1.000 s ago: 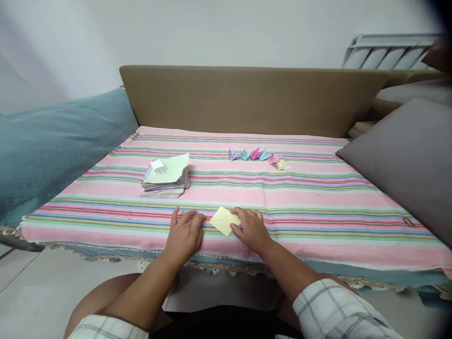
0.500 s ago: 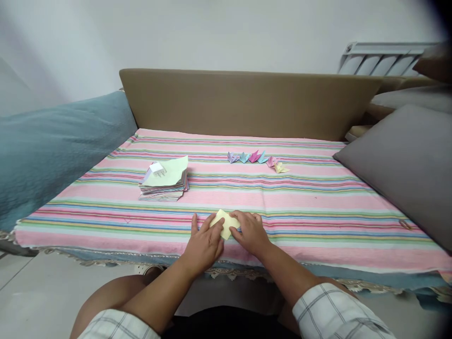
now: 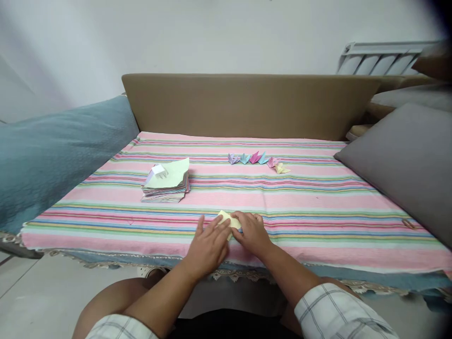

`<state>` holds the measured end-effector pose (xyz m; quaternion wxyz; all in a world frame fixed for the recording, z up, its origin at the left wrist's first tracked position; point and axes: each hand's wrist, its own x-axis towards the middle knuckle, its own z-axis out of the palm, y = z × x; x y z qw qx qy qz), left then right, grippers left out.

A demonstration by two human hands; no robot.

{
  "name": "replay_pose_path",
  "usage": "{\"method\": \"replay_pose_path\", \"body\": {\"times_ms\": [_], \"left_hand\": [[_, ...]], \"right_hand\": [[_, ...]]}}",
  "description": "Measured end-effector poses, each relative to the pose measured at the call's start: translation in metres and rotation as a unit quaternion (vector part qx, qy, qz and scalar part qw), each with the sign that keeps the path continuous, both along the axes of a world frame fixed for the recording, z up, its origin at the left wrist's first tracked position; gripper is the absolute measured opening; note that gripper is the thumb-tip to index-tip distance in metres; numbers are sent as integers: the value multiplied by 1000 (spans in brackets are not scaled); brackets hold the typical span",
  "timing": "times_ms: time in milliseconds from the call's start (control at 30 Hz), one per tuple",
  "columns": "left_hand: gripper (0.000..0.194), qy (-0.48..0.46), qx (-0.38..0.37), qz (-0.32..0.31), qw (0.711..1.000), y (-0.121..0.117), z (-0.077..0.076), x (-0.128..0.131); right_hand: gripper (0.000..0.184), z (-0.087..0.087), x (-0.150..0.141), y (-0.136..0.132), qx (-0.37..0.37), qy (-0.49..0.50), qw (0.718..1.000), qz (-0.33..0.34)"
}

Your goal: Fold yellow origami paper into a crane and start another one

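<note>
A small folded piece of pale yellow origami paper (image 3: 233, 221) lies on the striped cloth near its front edge. My left hand (image 3: 209, 243) rests over the paper's left part, fingers stretched out and fingertips pressing on it, thumb side toward the right. At the paper's right corner, my right hand (image 3: 251, 231) has thumb and index finger closed on the edge. Both hands hide part of the paper and its folds. Beyond them stands a row of several folded paper cranes (image 3: 254, 158) in purple, blue, pink and yellow.
Left of the hands sits a stack of paper sheets (image 3: 165, 194), topped by a small white block (image 3: 159, 170). A grey cushion (image 3: 406, 160) leans at the right, near a small brown ring-like item (image 3: 408, 224). A brown backrest (image 3: 247, 106) closes off the back.
My left hand has slid slightly right and now covers more of the yellow paper, its fingers closer together. My right hand keeps its grip at the corner. The view has shifted slightly.
</note>
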<state>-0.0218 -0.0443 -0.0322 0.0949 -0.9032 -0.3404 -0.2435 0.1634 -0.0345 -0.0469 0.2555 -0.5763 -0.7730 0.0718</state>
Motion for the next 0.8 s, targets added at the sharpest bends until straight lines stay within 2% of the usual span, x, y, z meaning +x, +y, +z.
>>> {"method": "replay_pose_path", "body": {"times_ms": [200, 400, 667, 800], "left_hand": [[43, 36, -64, -23, 997, 2, -22, 8], [41, 45, -50, -36, 997, 3, -22, 2], [42, 68, -43, -31, 996, 4, -23, 3], [42, 62, -39, -33, 997, 5, -28, 2]], "right_hand": [[31, 1, 2, 0, -4, 30, 1000, 7], [36, 4, 6, 1, -13, 60, 998, 13], [44, -4, 24, 7, -27, 89, 989, -117], [46, -9, 38, 12, -9, 102, 986, -133]]}}
